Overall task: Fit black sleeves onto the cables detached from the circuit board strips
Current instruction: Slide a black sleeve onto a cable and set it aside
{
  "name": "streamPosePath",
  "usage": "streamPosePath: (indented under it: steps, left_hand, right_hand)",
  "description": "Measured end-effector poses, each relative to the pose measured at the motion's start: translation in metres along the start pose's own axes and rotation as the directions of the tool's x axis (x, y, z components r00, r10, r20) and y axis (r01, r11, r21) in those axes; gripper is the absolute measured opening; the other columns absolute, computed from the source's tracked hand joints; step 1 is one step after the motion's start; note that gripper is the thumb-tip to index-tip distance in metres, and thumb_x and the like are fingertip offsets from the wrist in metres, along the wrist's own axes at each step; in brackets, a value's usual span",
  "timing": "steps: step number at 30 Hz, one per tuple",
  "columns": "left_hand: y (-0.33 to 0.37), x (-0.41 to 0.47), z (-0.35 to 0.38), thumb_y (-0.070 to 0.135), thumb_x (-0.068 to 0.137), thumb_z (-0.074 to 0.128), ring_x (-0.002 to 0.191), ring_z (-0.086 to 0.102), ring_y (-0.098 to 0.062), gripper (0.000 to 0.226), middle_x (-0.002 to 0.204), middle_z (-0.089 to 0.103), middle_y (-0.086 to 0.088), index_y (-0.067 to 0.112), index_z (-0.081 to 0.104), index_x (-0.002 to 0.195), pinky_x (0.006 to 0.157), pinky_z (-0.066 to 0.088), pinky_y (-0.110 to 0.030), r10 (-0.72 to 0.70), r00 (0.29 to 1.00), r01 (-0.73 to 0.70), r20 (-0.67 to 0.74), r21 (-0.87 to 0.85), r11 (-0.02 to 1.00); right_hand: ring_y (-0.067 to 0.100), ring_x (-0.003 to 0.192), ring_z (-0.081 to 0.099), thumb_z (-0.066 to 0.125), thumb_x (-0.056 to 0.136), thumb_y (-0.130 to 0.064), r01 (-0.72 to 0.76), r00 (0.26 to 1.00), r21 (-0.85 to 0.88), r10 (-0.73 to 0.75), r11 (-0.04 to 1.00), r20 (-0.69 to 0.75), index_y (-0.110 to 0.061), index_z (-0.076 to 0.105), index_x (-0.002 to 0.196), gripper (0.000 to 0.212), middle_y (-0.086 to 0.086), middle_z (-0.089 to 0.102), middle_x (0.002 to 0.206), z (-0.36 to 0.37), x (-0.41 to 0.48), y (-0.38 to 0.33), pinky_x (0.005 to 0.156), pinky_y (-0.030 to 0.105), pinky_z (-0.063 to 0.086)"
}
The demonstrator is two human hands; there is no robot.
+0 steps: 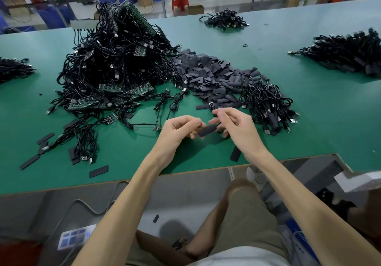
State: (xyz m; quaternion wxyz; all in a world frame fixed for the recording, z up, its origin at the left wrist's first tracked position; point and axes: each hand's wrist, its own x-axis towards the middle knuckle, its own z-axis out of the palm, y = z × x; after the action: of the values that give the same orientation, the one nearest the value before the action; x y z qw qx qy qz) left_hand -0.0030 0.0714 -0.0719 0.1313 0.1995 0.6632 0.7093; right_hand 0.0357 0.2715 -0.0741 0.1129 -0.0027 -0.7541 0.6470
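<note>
sleeve (207, 130) lies between the hands, long axis left-right; fingers of the left hand (181, 130) pinch its left end, those of the right hand (239, 126) curl at the right end, grip unclear.

On the worktop (134, 152), a cable heap (115, 65) with circuit board strips (88, 103) in it lies left. The sleeve pile (208, 73) touches its right side, and a smaller cable bundle (266, 102) sits right of that. Before them, the left grip (181, 129) and right grip (237, 127) hold one sleeve (207, 130) between them. Behind lies a far cable pile (225, 20).
</note>
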Motion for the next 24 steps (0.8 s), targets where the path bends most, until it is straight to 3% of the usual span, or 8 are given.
streamPosePath:
  steps: [2,6,10,13,17,21,24]
  left_hand:
    - [0.001,-0.001,0.001,0.038,0.099,0.063,0.074,0.061,-0.019,0.031,0.079,0.07,-0.007,0.011,0.077,0.089,0.074,0.049,-0.028,-0.015,1.0,0.015,-0.025,0.003,1.0]
    - [-0.001,0.001,0.002,0.026,0.104,0.059,0.083,0.066,-0.019,0.025,0.084,0.07,-0.007,0.009,0.076,0.098,0.073,0.053,-0.029,-0.036,0.993,0.037,-0.109,0.013,0.999]
    - [-0.001,0.003,0.007,0.034,0.106,0.053,0.084,0.07,-0.019,0.034,0.093,0.074,-0.016,0.009,0.077,0.107,0.068,0.056,-0.025,-0.036,0.995,0.041,-0.091,0.053,0.998]
    - [-0.001,0.003,0.008,0.042,0.103,0.056,0.078,0.068,-0.015,0.039,0.086,0.075,-0.008,0.009,0.077,0.099,0.067,0.055,-0.026,-0.034,0.995,0.039,-0.095,0.054,0.998]
    - [0.0,0.006,0.001,0.044,0.101,0.059,0.078,0.065,-0.017,0.04,0.083,0.072,-0.011,0.009,0.078,0.096,0.069,0.05,-0.025,-0.08,0.989,0.074,-0.121,-0.051,0.996]
    - [0.008,0.019,0.006,0.047,0.096,0.065,0.069,0.062,-0.014,0.035,0.077,0.069,-0.002,0.015,0.078,0.092,0.067,0.045,-0.026,-0.187,0.974,0.175,-0.128,-0.101,0.979]
    - [0.02,0.037,0.019,0.042,0.095,0.068,0.061,0.058,-0.014,0.034,0.072,0.064,0.001,0.009,0.072,0.091,0.067,0.044,-0.03,-0.195,0.966,0.169,-0.172,-0.158,0.973]
  right_hand:
    - [0.015,0.077,0.071,0.06,0.103,-0.014,0.026,0.999,0.043,-0.028,0.999,0.047,-0.013,0.068,0.115,0.015,0.003,0.078,0.095,-0.002,-0.001,-0.002,0.06,0.023,0.049]
    - [0.025,0.072,0.073,0.056,0.103,-0.006,0.072,0.986,0.098,-0.085,0.993,0.141,-0.012,0.066,0.118,0.018,0.008,0.077,0.099,-0.002,-0.004,-0.007,0.061,0.024,0.046]
    - [0.032,0.071,0.073,0.054,0.105,-0.008,0.064,0.973,0.124,-0.09,0.99,0.212,-0.011,0.064,0.123,0.021,0.01,0.077,0.102,-0.005,-0.004,-0.009,0.071,0.045,0.048]
    - [0.033,0.068,0.073,0.055,0.104,-0.008,0.067,0.949,0.116,-0.099,0.991,0.298,-0.008,0.064,0.123,0.021,0.012,0.077,0.1,-0.004,-0.004,-0.01,0.07,0.035,0.048]
    - [0.031,0.065,0.07,0.056,0.104,-0.01,0.064,0.928,0.072,-0.086,0.995,0.362,-0.012,0.065,0.124,0.022,0.01,0.077,0.094,-0.003,-0.003,-0.008,0.068,0.035,0.041]
    - [0.029,0.067,0.07,0.057,0.104,-0.019,0.095,0.93,0.082,-0.118,0.992,0.349,-0.024,0.063,0.13,0.027,0.011,0.078,0.092,-0.004,-0.002,-0.011,0.064,0.025,0.045]
    - [0.027,0.067,0.07,0.052,0.106,-0.019,0.008,0.988,0.185,-0.036,0.983,0.151,-0.021,0.058,0.134,0.028,0.015,0.077,0.093,-0.007,-0.002,-0.008,0.061,0.027,0.046]
